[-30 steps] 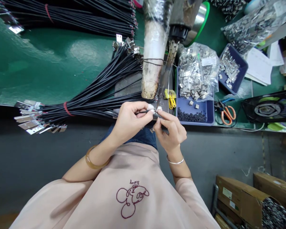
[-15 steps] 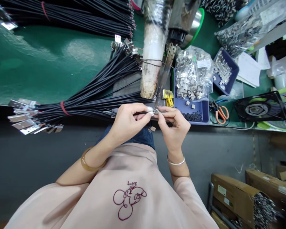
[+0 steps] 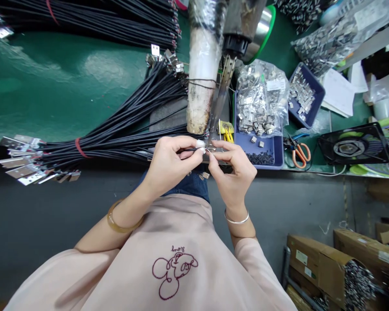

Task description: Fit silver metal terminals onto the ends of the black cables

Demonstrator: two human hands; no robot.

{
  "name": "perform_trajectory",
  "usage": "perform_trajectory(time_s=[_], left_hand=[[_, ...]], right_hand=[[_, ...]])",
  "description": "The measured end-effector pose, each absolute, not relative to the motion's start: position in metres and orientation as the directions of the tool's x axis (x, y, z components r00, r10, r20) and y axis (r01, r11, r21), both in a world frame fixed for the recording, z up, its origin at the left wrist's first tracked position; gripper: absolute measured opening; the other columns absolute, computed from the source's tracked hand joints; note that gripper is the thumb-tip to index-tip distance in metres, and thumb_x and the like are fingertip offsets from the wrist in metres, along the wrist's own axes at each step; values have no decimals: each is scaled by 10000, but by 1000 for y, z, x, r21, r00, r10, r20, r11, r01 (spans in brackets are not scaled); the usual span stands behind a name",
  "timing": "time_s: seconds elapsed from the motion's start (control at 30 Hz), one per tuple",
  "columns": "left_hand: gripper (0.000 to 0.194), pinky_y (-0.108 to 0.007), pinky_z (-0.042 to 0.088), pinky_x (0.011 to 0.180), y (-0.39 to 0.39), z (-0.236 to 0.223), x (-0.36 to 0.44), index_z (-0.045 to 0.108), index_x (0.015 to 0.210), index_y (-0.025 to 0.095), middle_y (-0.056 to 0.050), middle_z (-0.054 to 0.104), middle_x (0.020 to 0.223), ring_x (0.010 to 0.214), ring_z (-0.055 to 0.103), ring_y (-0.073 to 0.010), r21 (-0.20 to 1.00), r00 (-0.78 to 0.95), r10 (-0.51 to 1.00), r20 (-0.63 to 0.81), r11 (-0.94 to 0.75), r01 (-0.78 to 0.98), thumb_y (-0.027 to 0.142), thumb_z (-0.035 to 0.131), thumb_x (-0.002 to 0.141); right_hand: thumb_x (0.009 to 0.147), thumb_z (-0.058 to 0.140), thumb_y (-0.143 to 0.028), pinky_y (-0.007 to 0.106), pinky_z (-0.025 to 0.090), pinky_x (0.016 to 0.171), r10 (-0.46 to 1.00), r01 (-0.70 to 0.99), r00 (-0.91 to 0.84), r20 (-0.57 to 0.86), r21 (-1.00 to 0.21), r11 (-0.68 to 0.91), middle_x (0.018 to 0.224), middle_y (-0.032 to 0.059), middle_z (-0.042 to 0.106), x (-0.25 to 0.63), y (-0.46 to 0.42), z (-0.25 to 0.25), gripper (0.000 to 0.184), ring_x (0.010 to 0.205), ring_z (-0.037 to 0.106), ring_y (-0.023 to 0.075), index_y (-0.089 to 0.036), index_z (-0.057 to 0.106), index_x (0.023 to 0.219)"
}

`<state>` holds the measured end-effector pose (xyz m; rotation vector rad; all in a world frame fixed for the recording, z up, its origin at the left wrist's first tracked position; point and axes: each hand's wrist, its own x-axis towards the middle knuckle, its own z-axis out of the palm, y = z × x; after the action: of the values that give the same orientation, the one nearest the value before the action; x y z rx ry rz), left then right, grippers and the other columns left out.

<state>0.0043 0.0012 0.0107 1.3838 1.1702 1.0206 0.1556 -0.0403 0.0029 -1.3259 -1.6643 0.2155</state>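
My left hand (image 3: 171, 162) pinches the end of a thin black cable (image 3: 189, 150) at the bench edge. My right hand (image 3: 234, 166) meets it fingertip to fingertip, pinching a small metal shell (image 3: 210, 149) at the cable's end. Both hands sit just below a tape-wrapped machine post (image 3: 199, 77) and its thin metal blade (image 3: 218, 99). A bundle of black cables (image 3: 126, 129) tied with a red band fans left, its metal connectors (image 3: 22, 160) hanging over the edge. Two small metal shells (image 3: 205, 175) lie on my lap.
A blue tray (image 3: 262, 151) holds loose metal shells, small black pieces and a plastic bag of shells (image 3: 261, 103). Another blue tray (image 3: 303, 97), orange-handled scissors (image 3: 298, 153), a yellow tool (image 3: 226, 131) and a black fan (image 3: 353, 147) lie right. Cardboard boxes (image 3: 314, 268) stand on the floor.
My right hand's fingers have shifted on the metal shell at the cable end, closing up against my left fingertips. The view has drifted slightly left.
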Motion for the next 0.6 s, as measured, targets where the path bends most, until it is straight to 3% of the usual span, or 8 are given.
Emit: perform_trajectory(time_s=[0.4, 0.5, 0.6], left_hand=[[177, -199, 274, 467, 1, 1, 1, 635, 590, 137, 36, 438, 518, 487, 344, -54, 990, 266, 964, -22, -16, 141, 214, 650, 749], [115, -182, 341, 484, 0, 3, 1, 666, 658, 134, 28, 510, 549, 509, 430, -63, 995, 269, 962, -44, 18, 97, 212, 665, 741], [84, -176, 454, 553, -2, 6, 1, 702, 740, 126, -5, 638, 645, 589, 565, -92, 998, 258, 964, -67, 61, 31, 205, 675, 737]], right_hand=[[879, 632, -106, 322, 634, 825, 811, 691, -3, 585, -585, 425, 1008, 31, 765, 156, -48, 4, 130, 957, 744, 160, -233, 610, 862], [885, 641, -120, 298, 651, 771, 815, 693, 37, 578, -603, 396, 1003, 30, 766, 154, -49, 3, 113, 926, 750, 156, -231, 623, 872], [893, 646, -148, 247, 656, 703, 862, 599, 110, 494, -725, 339, 991, 19, 758, 155, -48, 0, 87, 843, 755, 129, -219, 621, 848]])
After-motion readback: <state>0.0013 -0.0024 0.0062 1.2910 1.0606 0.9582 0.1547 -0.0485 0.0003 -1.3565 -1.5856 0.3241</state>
